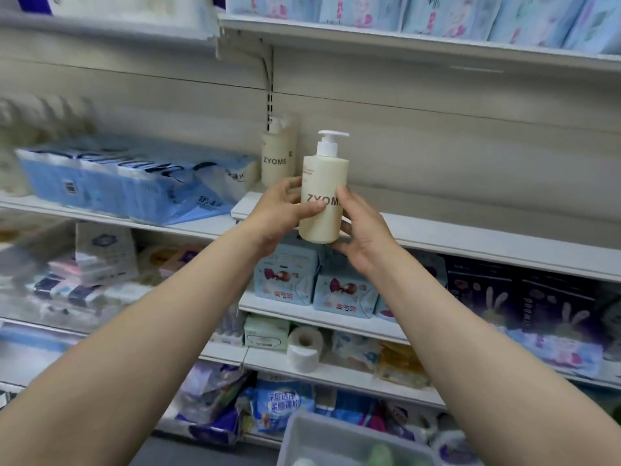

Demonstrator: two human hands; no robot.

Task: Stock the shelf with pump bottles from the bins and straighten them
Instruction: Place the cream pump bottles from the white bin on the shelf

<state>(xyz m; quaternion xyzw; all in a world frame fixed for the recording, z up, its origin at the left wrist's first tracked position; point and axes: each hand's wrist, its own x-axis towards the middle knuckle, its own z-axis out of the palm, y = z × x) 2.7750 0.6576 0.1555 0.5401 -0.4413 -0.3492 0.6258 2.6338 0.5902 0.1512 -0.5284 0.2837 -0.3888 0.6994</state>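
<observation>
A cream pump bottle [323, 183] with a white pump head and "ZYOME" lettering is held upright in front of the white shelf [470, 242], its base just off the shelf's front edge. My left hand [285, 210] grips its left side with the thumb across the label. My right hand [361, 237] cups its right side and base. Two matching cream bottles [275, 156] stand at the back of the same shelf, against the rear panel, one behind the other. A grey bin [336, 438] sits at the bottom, below my arms.
Blue tissue packs [117, 183] lie on the shelf to the left of the bottles. The shelf stretch to the right of the bottles is bare. Lower shelves hold packaged goods and a paper roll [304, 348]. Above hangs a shelf of pale blue packs [437, 15].
</observation>
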